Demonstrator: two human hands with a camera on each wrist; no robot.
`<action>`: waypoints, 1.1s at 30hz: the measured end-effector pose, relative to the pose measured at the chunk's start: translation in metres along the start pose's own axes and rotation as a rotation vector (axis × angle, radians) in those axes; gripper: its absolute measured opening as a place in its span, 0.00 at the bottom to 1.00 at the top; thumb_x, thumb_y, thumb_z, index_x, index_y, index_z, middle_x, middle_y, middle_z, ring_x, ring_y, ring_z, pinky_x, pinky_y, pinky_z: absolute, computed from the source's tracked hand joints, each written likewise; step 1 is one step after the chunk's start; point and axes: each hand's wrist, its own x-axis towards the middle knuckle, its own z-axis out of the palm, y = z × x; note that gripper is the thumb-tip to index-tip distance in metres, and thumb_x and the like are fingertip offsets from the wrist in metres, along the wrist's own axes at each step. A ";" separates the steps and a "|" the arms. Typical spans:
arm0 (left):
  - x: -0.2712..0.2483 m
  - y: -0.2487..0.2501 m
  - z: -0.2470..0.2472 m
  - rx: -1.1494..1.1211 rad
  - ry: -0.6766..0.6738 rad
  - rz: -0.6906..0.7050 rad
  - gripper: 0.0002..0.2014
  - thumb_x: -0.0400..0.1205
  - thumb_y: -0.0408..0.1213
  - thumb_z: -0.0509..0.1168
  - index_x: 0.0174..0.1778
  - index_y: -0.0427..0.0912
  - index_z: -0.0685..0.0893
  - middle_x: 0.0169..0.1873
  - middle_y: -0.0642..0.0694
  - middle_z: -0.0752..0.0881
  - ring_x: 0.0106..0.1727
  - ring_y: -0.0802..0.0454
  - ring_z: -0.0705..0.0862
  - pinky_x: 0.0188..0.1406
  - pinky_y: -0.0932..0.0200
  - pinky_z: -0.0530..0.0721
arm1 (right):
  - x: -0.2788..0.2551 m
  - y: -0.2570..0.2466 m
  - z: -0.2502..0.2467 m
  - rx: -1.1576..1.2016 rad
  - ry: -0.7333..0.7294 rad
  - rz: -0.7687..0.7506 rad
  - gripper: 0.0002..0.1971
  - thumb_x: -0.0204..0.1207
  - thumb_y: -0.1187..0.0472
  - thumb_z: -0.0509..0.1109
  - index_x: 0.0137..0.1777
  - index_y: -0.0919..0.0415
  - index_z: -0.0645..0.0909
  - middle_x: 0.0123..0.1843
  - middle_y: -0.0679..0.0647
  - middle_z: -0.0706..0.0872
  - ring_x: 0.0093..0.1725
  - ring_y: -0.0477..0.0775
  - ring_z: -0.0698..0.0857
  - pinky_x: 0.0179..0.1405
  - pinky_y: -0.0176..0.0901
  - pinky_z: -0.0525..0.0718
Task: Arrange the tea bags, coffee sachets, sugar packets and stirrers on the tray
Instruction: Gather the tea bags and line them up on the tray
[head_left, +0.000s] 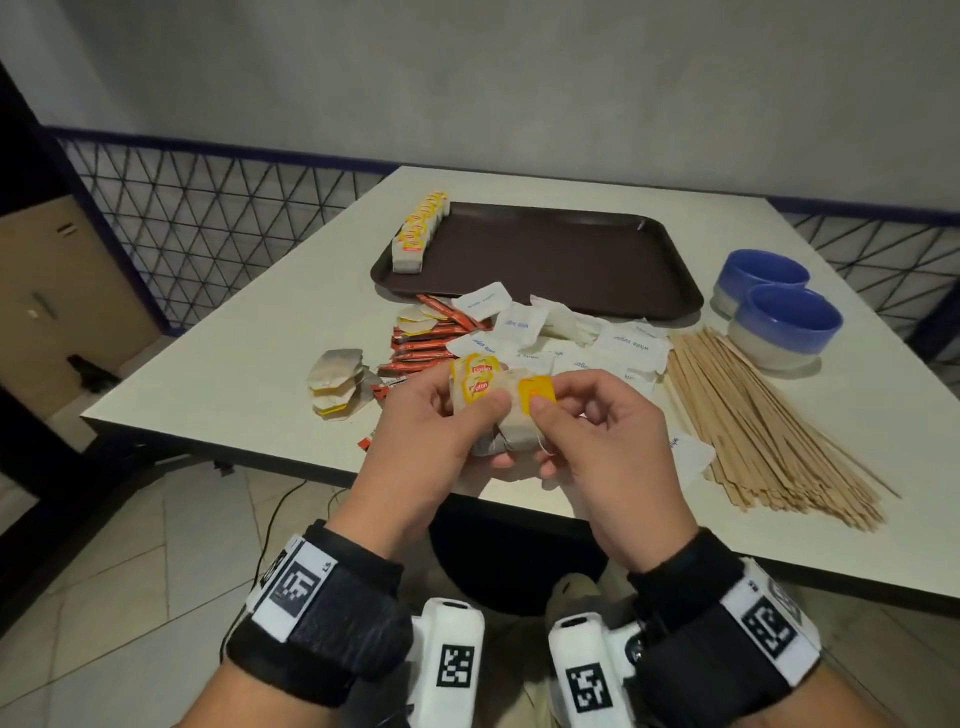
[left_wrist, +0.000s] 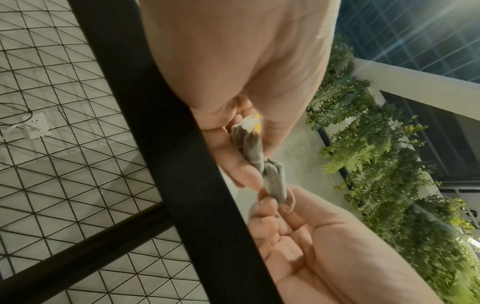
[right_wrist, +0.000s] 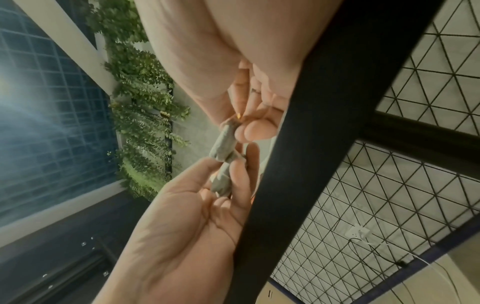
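My left hand (head_left: 470, 415) grips a small stack of tea bags (head_left: 480, 387) with yellow tags, just above the table's front edge. My right hand (head_left: 545, 405) pinches the yellow tag (head_left: 537, 392) of the nearest bag in that stack. From below, the left wrist view shows the grey tea bags (left_wrist: 252, 148) between the fingers of both hands. The right wrist view shows the same tea bags (right_wrist: 224, 142). A dark brown tray (head_left: 571, 260) lies further back, with a row of tea bags (head_left: 418, 231) along its left edge.
Loose tea bags (head_left: 337, 384) lie at the left. Red coffee sachets (head_left: 431, 338) and white sugar packets (head_left: 571, 338) are heaped before the tray. Wooden stirrers (head_left: 753, 415) fan out at the right, and two blue bowls (head_left: 779, 317) stand behind them.
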 end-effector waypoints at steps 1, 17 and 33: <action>0.000 -0.001 0.000 -0.004 0.012 0.013 0.05 0.84 0.30 0.73 0.55 0.38 0.90 0.46 0.42 0.94 0.43 0.50 0.93 0.31 0.57 0.88 | 0.000 0.000 -0.001 0.023 0.005 -0.005 0.02 0.81 0.67 0.75 0.48 0.63 0.84 0.36 0.57 0.84 0.25 0.58 0.80 0.26 0.49 0.81; -0.003 -0.002 0.000 0.042 0.027 0.094 0.08 0.81 0.39 0.77 0.54 0.44 0.91 0.46 0.45 0.94 0.46 0.48 0.94 0.37 0.49 0.93 | -0.004 -0.007 -0.006 0.017 -0.030 0.014 0.08 0.79 0.70 0.74 0.40 0.72 0.80 0.32 0.66 0.77 0.32 0.60 0.74 0.29 0.49 0.74; 0.003 -0.011 0.003 -0.023 0.282 0.234 0.06 0.82 0.39 0.78 0.50 0.41 0.92 0.30 0.57 0.87 0.26 0.63 0.81 0.25 0.71 0.76 | -0.012 -0.016 -0.006 0.009 -0.241 0.145 0.10 0.76 0.75 0.69 0.34 0.76 0.75 0.32 0.66 0.75 0.28 0.62 0.77 0.25 0.44 0.74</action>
